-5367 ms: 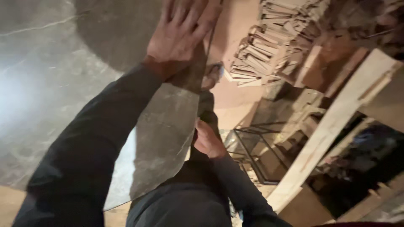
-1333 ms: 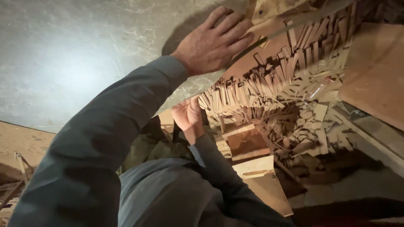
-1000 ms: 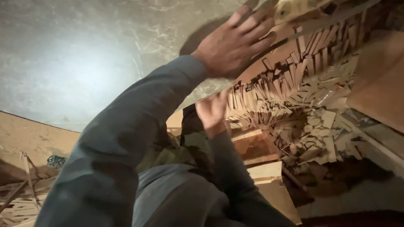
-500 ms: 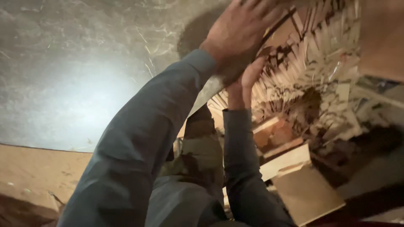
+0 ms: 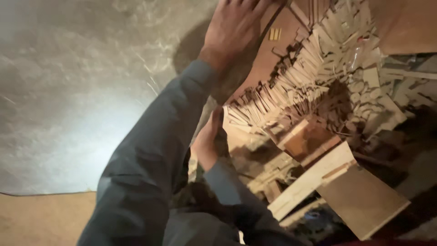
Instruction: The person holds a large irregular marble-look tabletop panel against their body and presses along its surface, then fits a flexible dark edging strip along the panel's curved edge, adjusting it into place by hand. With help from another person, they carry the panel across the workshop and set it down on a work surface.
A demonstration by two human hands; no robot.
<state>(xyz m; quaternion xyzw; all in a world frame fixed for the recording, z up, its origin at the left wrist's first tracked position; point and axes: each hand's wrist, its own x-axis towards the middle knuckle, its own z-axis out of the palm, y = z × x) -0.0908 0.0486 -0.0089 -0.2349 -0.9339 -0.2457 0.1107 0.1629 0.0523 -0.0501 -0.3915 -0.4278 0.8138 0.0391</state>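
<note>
Frame blurred and dim; my fingertips are cut off by the top edge. My left hand lies flat, fingers spread, palm pressed on the grey marbled sheet, near its right edge; no clenching, nothing grasped, just pressing. My right hand sits lower at the sheet's edge, mostly hidden behind my left sleeve. I cannot tell whether its grip is clenched or released, nor what it touches. The sheet fills the left of view over a brown board. To the right, a heap of pale wood offcuts, a reddish-brown block, a long pale plank and a tan square panel. No labels legible.
</note>
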